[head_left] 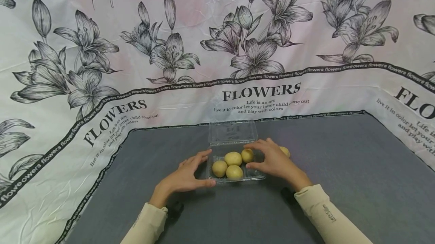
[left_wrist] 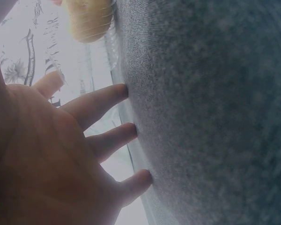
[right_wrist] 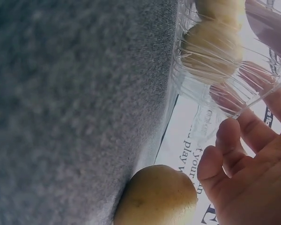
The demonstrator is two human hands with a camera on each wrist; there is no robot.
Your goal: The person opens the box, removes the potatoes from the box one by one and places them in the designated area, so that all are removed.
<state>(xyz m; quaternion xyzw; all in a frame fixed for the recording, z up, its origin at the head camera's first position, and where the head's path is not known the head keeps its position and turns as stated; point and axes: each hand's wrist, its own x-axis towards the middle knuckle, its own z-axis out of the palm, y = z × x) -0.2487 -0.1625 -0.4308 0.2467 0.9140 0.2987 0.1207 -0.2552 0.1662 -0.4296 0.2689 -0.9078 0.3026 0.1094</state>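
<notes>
A clear plastic clamshell box (head_left: pixel 253 178) lies on the table, its lid (head_left: pixel 232 132) folded back. Inside are several yellow potatoes (head_left: pixel 233 158). My right hand (head_left: pixel 273 159) reaches over the box's right wall and holds a potato (head_left: pixel 247 155) between thumb and fingers; in the right wrist view that potato (right_wrist: pixel 210 51) shows through the ribbed plastic. Around the box's left side my left hand (head_left: pixel 185 176) is spread, thumb by the front left corner and fingers by the back left one. The left wrist view shows its fingers (left_wrist: pixel 98 105) extended, fingertips down at the cloth.
One more potato (head_left: pixel 284 151) lies outside the box, behind my right hand; the right wrist view shows this loose potato (right_wrist: pixel 157 197) close to the little finger. Grey cloth (head_left: pixel 357 183) covers the table. A white flower-printed curtain (head_left: pixel 190 104) rises along the back and sides.
</notes>
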